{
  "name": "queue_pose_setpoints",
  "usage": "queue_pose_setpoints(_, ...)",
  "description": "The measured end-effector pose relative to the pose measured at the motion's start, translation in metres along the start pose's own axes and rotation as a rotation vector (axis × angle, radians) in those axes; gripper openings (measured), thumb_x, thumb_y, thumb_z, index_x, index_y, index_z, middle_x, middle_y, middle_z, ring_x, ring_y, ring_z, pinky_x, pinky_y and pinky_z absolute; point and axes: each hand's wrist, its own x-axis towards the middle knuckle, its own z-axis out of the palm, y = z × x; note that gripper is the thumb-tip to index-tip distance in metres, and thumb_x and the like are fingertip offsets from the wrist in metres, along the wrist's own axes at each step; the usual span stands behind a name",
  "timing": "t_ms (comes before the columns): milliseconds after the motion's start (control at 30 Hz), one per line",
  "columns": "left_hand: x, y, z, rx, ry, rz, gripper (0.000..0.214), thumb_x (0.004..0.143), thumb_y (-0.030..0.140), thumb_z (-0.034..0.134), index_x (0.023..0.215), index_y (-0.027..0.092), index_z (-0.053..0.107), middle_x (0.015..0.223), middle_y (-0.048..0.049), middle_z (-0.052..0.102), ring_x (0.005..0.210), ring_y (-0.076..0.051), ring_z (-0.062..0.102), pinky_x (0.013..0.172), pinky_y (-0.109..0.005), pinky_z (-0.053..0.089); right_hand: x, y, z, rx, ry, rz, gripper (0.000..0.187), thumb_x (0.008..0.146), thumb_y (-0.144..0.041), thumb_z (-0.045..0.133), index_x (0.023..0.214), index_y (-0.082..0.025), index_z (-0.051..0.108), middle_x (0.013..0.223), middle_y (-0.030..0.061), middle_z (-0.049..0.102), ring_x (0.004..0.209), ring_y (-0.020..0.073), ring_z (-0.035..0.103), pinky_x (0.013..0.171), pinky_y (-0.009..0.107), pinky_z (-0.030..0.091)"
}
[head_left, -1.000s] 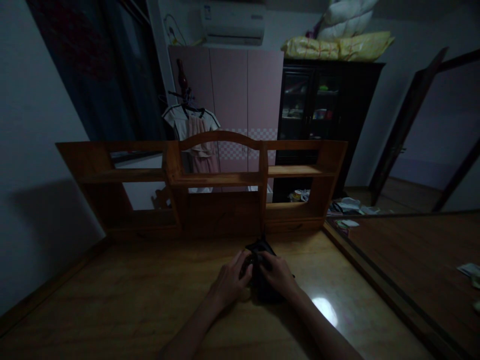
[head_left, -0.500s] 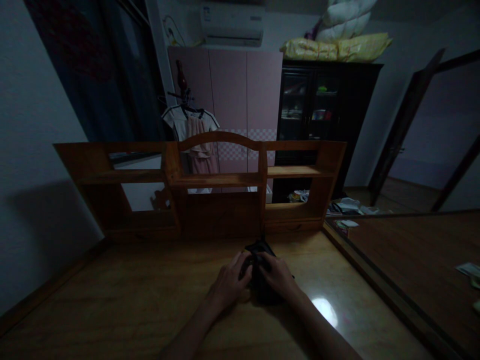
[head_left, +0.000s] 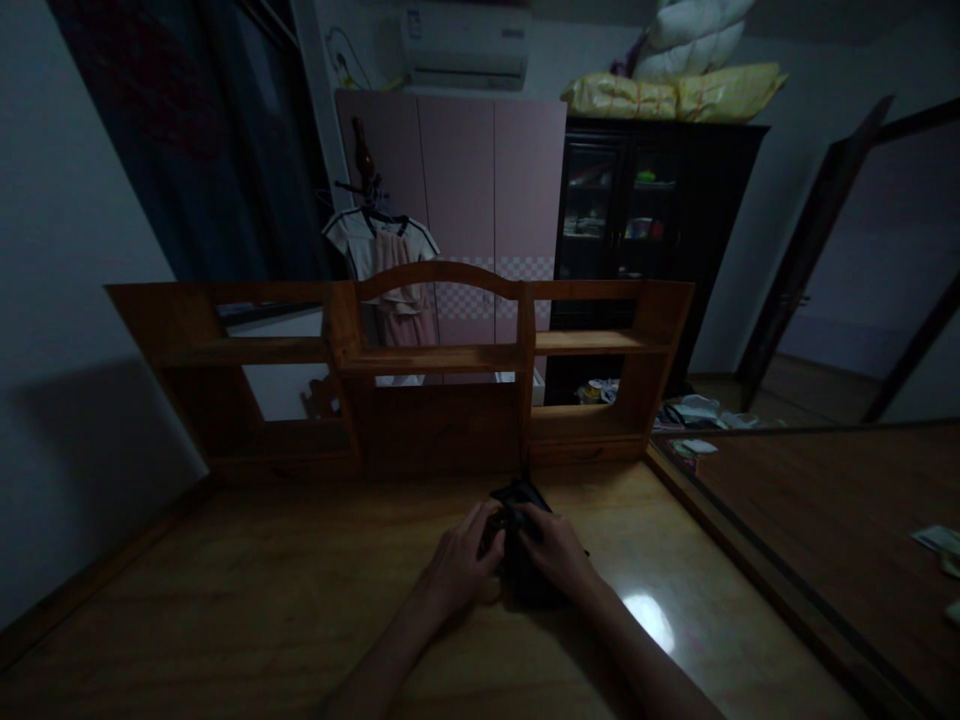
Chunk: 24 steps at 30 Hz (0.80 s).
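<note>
A black, soft-looking pouch (head_left: 531, 588) lies on the wooden desktop in front of me; the dim light hides its details. My right hand (head_left: 556, 548) rests over its upper right side, fingers curled and gripping the black material. At the pouch's left edge is my left hand (head_left: 466, 556), its thumb and fingers bent into a closed ring. Something small and dark shows within that ring, too dim to name. Both hands are close together, with the pouch's top between them and its lower end below my right hand.
A wooden shelf unit (head_left: 435, 358) stands along the desk's far edge. To the right, beyond a raised wooden edge (head_left: 739, 555), lies a brown surface with papers (head_left: 937, 540). A wall (head_left: 67, 400) borders the left side. Light glares off the desktop (head_left: 300, 580) at right.
Both hands stay almost in place on the pouch. The left fingers have shifted very slightly, and the camera view has moved a little.
</note>
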Motion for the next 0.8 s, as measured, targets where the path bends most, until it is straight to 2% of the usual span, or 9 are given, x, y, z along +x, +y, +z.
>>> queue_pose_setpoints(133, -0.001, -0.0036, 0.0033, -0.008, 0.014, -0.077, 0.041, 0.091, 0.038, 0.043, 0.13, 0.025, 0.038, 0.109, -0.006, 0.063, 0.09, -0.02, 0.064, 0.078, -0.031, 0.049, 0.0006, -0.0006, -0.0001, -0.008, -0.008, 0.002, 0.031, 0.085, -0.017, 0.051, 0.114, -0.023, 0.06, 0.097, 0.0054, 0.071, 0.087, 0.0208, 0.067, 0.073, 0.027, 0.049)
queue_pose_setpoints(467, -0.0013, -0.0018, 0.004, -0.049, 0.025, -0.092, 0.05, 0.091, 0.039, 0.044, 0.136, 0.024, 0.028, 0.096, -0.0039, 0.067, 0.078, -0.019, 0.066, 0.069, -0.03, 0.049, 0.0005, 0.0021, 0.0012, -0.05, 0.01, 0.013, 0.033, 0.083, -0.018, 0.053, 0.115, -0.024, 0.06, 0.1, 0.0064, 0.071, 0.089, 0.0217, 0.068, 0.075, 0.028, 0.05)
queue_pose_setpoints(700, -0.0009, -0.0052, 0.0069, -0.066, 0.039, -0.107, 0.034, 0.09, 0.042, 0.045, 0.116, 0.022, 0.036, 0.094, -0.0034, 0.065, 0.077, -0.019, 0.066, 0.072, -0.031, 0.05, 0.0001, 0.001, 0.0, -0.014, 0.009, -0.013, 0.033, 0.084, -0.017, 0.052, 0.116, -0.023, 0.059, 0.1, 0.0061, 0.071, 0.091, 0.0211, 0.067, 0.077, 0.029, 0.05)
queue_pose_setpoints(800, -0.0013, -0.0049, 0.0065, -0.063, 0.039, -0.094, 0.031, 0.09, 0.042, 0.044, 0.114, 0.023, 0.036, 0.094, -0.0029, 0.064, 0.079, -0.019, 0.065, 0.073, -0.03, 0.049, 0.0002, 0.0012, 0.0005, -0.006, 0.01, -0.018, 0.035, 0.084, -0.017, 0.052, 0.118, -0.024, 0.059, 0.102, 0.006, 0.071, 0.093, 0.0216, 0.067, 0.079, 0.03, 0.051)
